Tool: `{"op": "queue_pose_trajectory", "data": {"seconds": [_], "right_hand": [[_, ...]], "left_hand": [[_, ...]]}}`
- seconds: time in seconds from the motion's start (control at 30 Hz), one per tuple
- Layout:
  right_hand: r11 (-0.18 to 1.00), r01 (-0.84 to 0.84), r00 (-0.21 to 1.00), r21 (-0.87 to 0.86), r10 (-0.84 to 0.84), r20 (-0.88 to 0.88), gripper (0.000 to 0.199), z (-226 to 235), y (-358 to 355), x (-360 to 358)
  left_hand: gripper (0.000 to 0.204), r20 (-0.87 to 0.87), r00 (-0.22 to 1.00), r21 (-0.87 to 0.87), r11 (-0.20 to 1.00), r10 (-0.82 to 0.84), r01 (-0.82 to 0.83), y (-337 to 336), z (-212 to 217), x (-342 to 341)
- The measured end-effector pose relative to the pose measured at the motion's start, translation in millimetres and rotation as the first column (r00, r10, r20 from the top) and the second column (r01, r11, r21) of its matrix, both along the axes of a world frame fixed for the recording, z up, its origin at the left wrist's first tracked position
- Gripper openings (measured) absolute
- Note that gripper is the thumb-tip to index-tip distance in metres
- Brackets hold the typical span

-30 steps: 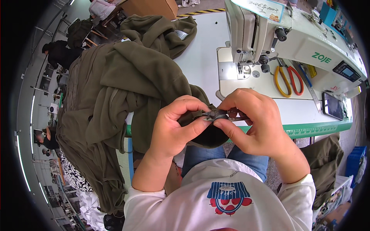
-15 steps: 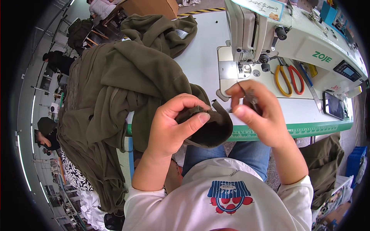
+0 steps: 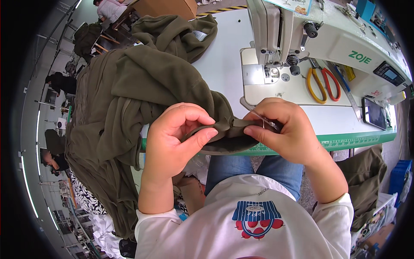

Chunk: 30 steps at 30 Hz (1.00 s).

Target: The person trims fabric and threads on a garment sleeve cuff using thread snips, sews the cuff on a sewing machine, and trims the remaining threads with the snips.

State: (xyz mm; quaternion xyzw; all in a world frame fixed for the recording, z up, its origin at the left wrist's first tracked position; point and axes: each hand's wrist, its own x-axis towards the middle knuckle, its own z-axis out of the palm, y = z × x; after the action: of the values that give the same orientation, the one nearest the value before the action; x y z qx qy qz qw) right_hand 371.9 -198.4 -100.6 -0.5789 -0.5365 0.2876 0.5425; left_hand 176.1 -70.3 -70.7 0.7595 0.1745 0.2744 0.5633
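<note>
An olive-green garment (image 3: 159,75) of soft fabric lies heaped over the left of the table, one tube-like end drawn toward me. At that end my left hand (image 3: 179,134) pinches the folded edge between thumb and fingers. Opposite it, my right hand (image 3: 282,129) grips the same edge, so a short band stretches between the two. A slim, pointed metal tool (image 3: 261,116) is also tucked in the right hand, its tip sticking out over the fabric; its exact kind is hidden by the fingers.
Behind my hands stands a white sewing machine (image 3: 336,47), its needle area near the table's middle. Scissors (image 3: 317,86) with yellow and red handles lie on its bed, beside a phone (image 3: 373,113). More olive cloth (image 3: 364,181) hangs at right. Other people sit far left.
My right hand has come in from above and taken hold of the garment's edge. The opening, round before, is now pulled flatter between both hands.
</note>
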Motion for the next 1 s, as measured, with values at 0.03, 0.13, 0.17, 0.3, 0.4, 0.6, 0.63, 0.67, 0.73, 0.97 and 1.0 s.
{"op": "queue_pose_trajectory", "data": {"seconds": [0.03,0.13,0.17,0.3,0.4,0.6,0.63,0.67,0.73,0.97,1.0], "right_hand": [[1.0,-0.019,0.997,0.014,0.018,0.074,0.015,1.3,0.9,0.4],[0.998,-0.039,0.991,0.058,0.031,0.129,0.016,0.2,2.3,-0.4],[0.998,-0.038,0.991,0.059,0.03,0.128,0.016,0.9,1.3,0.4],[0.989,-0.118,0.952,-0.086,0.088,-0.293,0.019,4.6,-1.7,-1.4],[0.96,-0.278,0.655,-0.043,0.156,-0.74,0.021,-3.3,-2.6,-1.1],[0.99,-0.138,0.515,0.038,0.105,-0.851,0.027,-7.4,-2.6,-12.0],[0.999,-0.027,0.632,0.018,0.031,-0.775,0.027,-7.5,-3.1,-15.4],[0.998,0.053,0.631,-0.034,-0.06,-0.773,0.025,-0.9,-2.7,-23.1],[0.997,0.069,0.705,-0.02,-0.063,-0.706,0.024,1.2,-4.0,-27.7],[0.972,0.233,0.893,0.036,-0.199,-0.403,0.014,-0.7,-9.0,-42.4],[0.972,0.231,0.895,0.053,-0.191,-0.402,0.013,-3.0,-9.9,-42.0]], "left_hand": [[0.018,-0.001,1.0,0.0,1.0,0.002,-0.002,0.8,1.4,-1.0],[0.019,-0.041,0.999,0.04,0.999,-0.029,0.031,1.2,3.9,-2.5],[0.018,-0.066,0.998,-0.012,1.0,0.006,-0.007,-1.7,6.5,-1.2],[0.019,-0.021,0.997,-0.122,0.989,0.08,-0.082,-7.9,2.8,2.2],[0.02,0.183,0.977,-0.178,0.981,0.105,-0.072,-8.1,-9.7,4.6],[0.028,0.285,0.954,-0.401,0.916,0.091,0.032,-10.1,-18.4,5.8],[0.028,0.285,0.954,-0.4,0.916,0.09,0.034,-13.7,-17.1,7.5],[0.027,0.31,0.943,-0.447,0.894,0.121,0.032,-19.7,-14.8,12.3],[0.035,0.343,0.926,-0.459,0.888,0.16,0.016,-24.5,-13.4,19.9],[0.052,0.357,0.934,0.611,0.754,0.011,-0.242,-32.8,-13.6,27.9],[0.052,0.366,0.931,0.71,0.652,-0.018,-0.266,-34.1,-14.7,28.9]]}}
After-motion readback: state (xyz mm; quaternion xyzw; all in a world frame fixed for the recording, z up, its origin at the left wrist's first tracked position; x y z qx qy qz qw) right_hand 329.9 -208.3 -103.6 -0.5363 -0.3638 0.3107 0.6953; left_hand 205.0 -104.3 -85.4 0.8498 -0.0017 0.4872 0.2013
